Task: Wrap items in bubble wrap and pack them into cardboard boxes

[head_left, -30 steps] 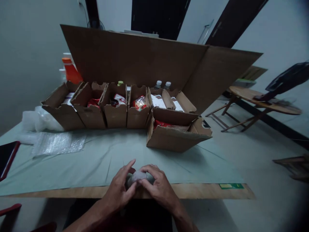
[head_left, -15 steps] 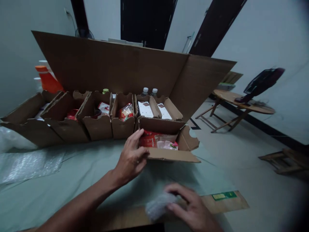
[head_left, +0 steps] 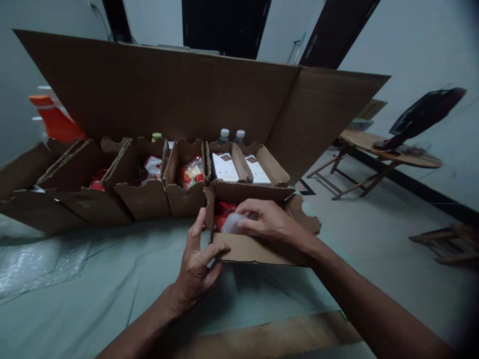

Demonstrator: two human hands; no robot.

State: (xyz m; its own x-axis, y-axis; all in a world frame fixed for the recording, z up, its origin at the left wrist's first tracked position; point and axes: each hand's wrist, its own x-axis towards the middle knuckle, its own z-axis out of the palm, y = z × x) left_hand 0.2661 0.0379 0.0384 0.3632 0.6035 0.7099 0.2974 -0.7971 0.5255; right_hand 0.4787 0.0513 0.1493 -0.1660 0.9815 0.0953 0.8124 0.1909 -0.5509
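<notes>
An open cardboard box (head_left: 258, 251) stands in front of me on the green cloth. My left hand (head_left: 196, 267) grips its near left corner, thumb on the front wall and fingers along the left end. Inside the box, my right hand (head_left: 267, 219) is closed on a crumpled wad of bubble wrap (head_left: 230, 224), held over the red packets (head_left: 220, 215). My right hand and forearm hide much of the box's contents.
Behind stand several cardboard bins (head_left: 149, 199) in a row, some with packets or white boxes (head_left: 224, 167). A tall cardboard panel (head_left: 168, 94) rises behind them, an orange bottle (head_left: 58, 119) at its left. Flat bubble wrap (head_left: 41, 262) lies left; a round wooden table (head_left: 404, 154) stands right.
My right hand has carried the wad of bubble wrap from the table's near edge up into the box. My left hand stays at the box's left corner, its fingers shifted slightly.
</notes>
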